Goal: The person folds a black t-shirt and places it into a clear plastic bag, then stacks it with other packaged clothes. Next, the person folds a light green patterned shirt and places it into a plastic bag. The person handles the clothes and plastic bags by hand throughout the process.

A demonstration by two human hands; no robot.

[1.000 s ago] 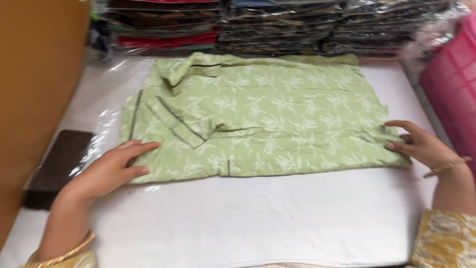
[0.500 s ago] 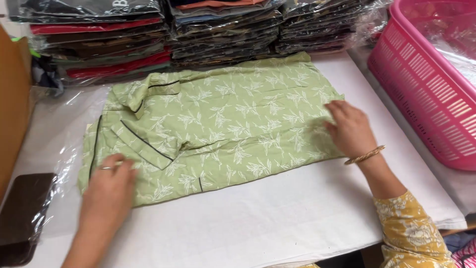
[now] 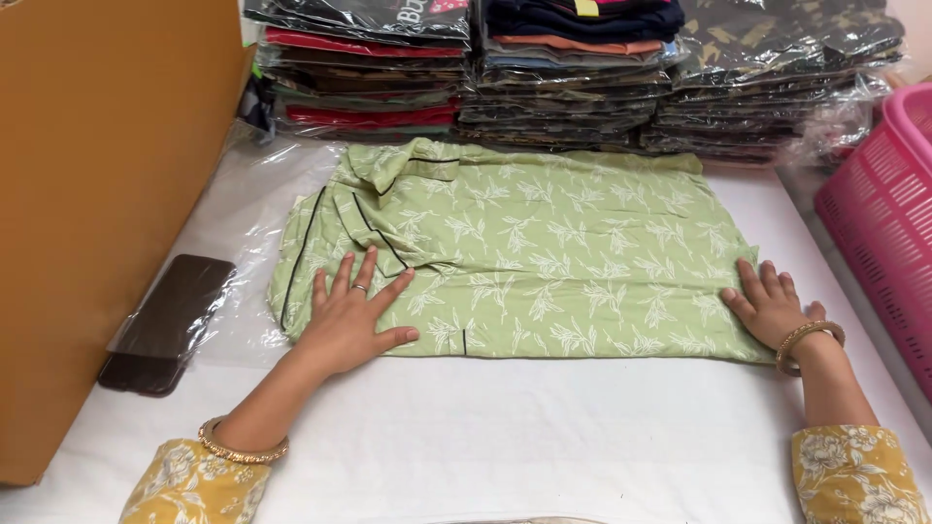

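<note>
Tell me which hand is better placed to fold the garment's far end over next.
Probably the right hand: it lies flat at the right end of the green garment, at its edge. The left hand presses spread on the collar end, anchoring it.

Green leaf-print garment [image 3: 544, 257]: one, spread flat on the tabletop [image 3: 544, 437]
Hands: two, the left hand [image 3: 349, 315] and the right hand [image 3: 767, 303]
Gold bangles: two, one on each wrist
Stacks of bagged clothes [image 3: 573, 73]: three, side by side
Pink plastic basket [image 3: 888, 223]: one
Brown cardboard box [image 3: 97, 194]: one
Dark phone [image 3: 170, 320]: one
Ring: one, on a left finger
</note>
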